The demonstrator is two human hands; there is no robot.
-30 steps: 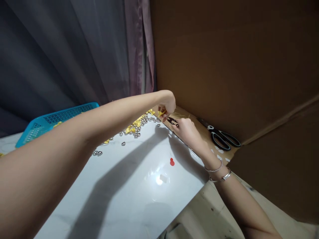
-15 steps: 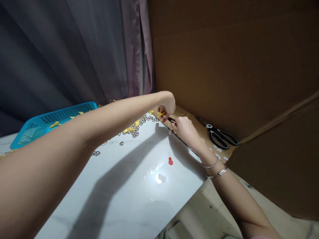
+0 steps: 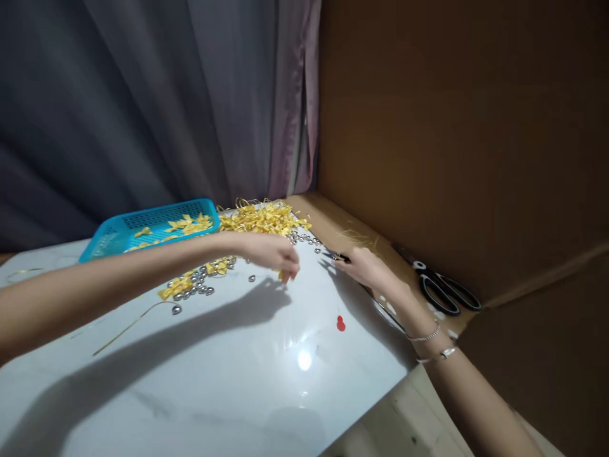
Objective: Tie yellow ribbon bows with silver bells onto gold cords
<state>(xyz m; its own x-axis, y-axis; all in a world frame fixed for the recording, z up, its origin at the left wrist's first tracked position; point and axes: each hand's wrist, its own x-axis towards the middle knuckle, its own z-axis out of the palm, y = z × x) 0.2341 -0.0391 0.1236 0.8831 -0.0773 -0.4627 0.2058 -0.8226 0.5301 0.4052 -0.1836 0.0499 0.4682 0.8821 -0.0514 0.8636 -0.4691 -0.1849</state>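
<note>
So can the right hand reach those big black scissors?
Probably yes. The scissors lie on the cardboard just beside the right hand, with nothing between them. But that hand already grips small snips.

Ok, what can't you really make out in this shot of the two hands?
Head view throughout:
- the small yellow piece under the left hand: mostly covered by the fingers, so whether it is pinched or just touched is unclear.
- the black snips in the right hand: only the tip shows; the hand hides the rest.
- the scissors: blades lost in shadow.
- the silver beads: too small for detail.
</note>
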